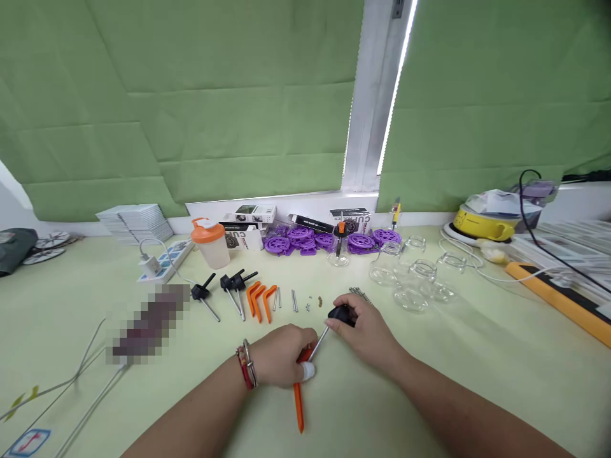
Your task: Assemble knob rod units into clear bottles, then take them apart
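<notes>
My left hand [281,355], a white wrap on one finger, is closed around a bent orange handle [298,410], whose long end points toward me. Between the fingers of my right hand [370,331] is a black plastic piece [340,313] with a thin metal rod [319,343]. The rod slants down to the orange handle; my left fingers hide whether it goes through. Beyond my hands lie several orange handles [258,299], metal pins [294,301], tiny nuts [308,307], small brass-coloured pieces [320,301] and springs [359,293]. More black pieces with rods [202,292] lie to the left.
Clear glass jars [411,296] stand at right, near a yellow pot [484,224] and an orange-edged case [563,305]. Purple plastic parts [300,238] and boxes [249,238] line the back. An orange-lidded shaker [210,245], power strip [172,259] and cables [90,346] are at left.
</notes>
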`<move>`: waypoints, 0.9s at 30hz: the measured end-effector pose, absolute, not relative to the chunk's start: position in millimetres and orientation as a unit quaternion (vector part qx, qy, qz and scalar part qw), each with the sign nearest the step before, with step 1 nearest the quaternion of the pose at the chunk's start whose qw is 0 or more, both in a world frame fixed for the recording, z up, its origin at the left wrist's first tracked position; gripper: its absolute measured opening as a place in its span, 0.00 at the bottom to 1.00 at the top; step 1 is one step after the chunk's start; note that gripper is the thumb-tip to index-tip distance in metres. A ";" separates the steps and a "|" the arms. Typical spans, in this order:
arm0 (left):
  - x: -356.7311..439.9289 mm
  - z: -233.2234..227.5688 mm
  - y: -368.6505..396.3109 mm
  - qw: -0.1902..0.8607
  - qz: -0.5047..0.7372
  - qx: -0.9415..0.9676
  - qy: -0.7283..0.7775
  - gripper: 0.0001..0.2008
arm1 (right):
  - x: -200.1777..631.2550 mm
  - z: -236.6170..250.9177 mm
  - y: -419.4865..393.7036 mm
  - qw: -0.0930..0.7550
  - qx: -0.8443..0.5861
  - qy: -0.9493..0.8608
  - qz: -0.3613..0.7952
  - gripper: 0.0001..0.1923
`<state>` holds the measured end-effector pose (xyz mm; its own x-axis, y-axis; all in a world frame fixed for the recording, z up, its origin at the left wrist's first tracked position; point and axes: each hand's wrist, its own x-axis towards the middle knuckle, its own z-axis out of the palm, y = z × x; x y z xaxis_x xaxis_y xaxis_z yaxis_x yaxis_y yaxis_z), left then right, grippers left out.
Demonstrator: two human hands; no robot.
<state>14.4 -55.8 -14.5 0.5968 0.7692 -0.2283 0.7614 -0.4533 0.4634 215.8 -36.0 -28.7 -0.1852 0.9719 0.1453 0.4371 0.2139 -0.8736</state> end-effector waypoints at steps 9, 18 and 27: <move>-56.6 15.2 -20.8 0.227 0.205 0.748 0.589 0.11 | 224.9 -28.7 -29.6 0.468 -0.501 -0.624 0.375 0.19; -65.6 9.4 15.8 0.020 0.087 0.681 0.727 0.22 | 222.9 -23.7 -34.7 0.439 -0.488 -0.668 0.352 0.16; -49.9 3.2 31.5 0.007 0.026 0.672 0.740 0.16 | 222.9 -23.3 -36.9 0.413 -0.471 -0.704 0.335 0.11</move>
<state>-49.9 31.5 3.2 -0.0978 0.9949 0.0244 0.9941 0.0966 0.0484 222.9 -36.9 -23.3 -0.2142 0.9400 0.2655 0.3869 0.3312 -0.8606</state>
